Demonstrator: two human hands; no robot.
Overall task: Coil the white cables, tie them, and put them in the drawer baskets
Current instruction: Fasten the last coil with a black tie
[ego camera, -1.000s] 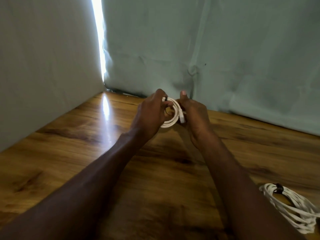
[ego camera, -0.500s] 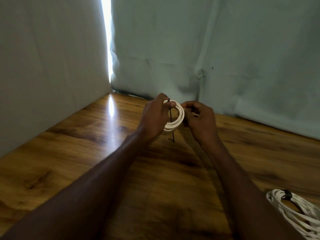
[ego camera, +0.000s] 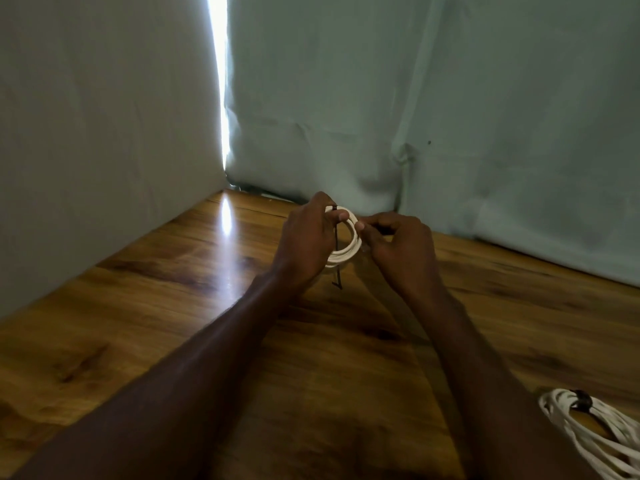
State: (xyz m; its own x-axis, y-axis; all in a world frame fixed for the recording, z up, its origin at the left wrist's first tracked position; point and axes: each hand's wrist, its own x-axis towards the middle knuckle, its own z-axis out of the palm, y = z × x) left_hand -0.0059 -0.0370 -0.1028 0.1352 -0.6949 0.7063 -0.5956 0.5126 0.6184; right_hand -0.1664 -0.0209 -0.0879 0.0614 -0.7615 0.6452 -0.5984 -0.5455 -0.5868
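Observation:
A small coil of white cable [ego camera: 348,252] is held up above the wooden table [ego camera: 173,306] near its far edge. My left hand [ego camera: 306,242] grips the coil's left side, thumb over the top. A thin black tie [ego camera: 337,258] runs down across the coil and hangs below it. My right hand [ego camera: 398,249] has its fingers curled at the coil's right side, pinching there; what exactly the fingertips hold is hidden. A second, larger white cable bundle [ego camera: 595,431] with a black tie lies at the bottom right.
Pale cloth walls [ego camera: 381,98] close off the table at the back and left, with a bright gap [ego camera: 221,81] in the corner. No drawer or baskets are in view.
The black tie now hangs down across the coil. My right hand has shifted from gripping the coil's side to pinching at its right edge with curled fingers.

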